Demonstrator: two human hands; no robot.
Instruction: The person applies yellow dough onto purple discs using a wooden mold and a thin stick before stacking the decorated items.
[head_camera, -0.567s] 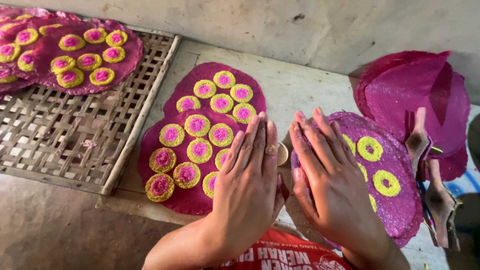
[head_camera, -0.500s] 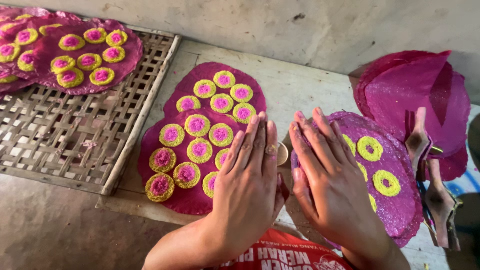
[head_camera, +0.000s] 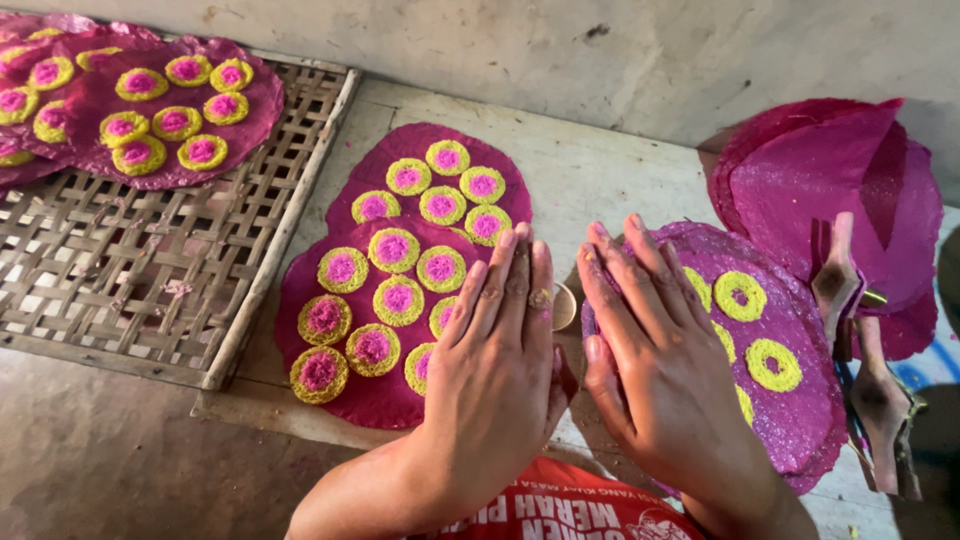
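Observation:
My left hand lies flat, fingers together, on the right edge of a magenta round sheet dotted with several yellow-and-pink discs. A ring shows on one finger. My right hand rests flat on the left part of another magenta sheet that carries yellow rings. Both hands hold nothing. A second decorated sheet lies behind the first, partly overlapped by it. A small round object peeks out between my hands.
A woven bamboo tray sits at the left with more decorated sheets on its far end. Plain magenta sheets are stacked at the right, with wooden tools beside them. A concrete wall runs behind.

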